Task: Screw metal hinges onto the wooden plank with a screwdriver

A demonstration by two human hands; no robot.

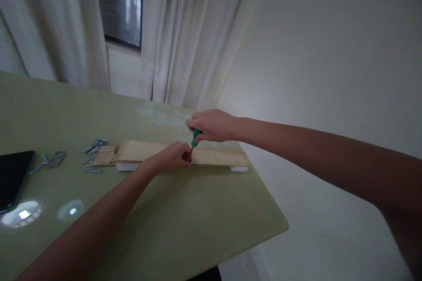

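My right hand (214, 125) is closed around the green handle of a screwdriver (195, 138), which points down at a slant. Its tip meets a light wooden board (219, 157) near the board's front edge. Beside that tip, my left hand (172, 156) rests on the board with its fingers curled together. What those fingers pinch is too small and partly hidden to make out. White blocks (239, 168) lie under the board, raising it off the table.
The green table (204, 210) ends at a right corner near the wall. At left lie metal hinges (95, 145), another hinge (57, 159), several screws (96, 171), a rough wood piece (104, 156) and a black flat device (15, 175). Curtains (194, 30) hang behind.
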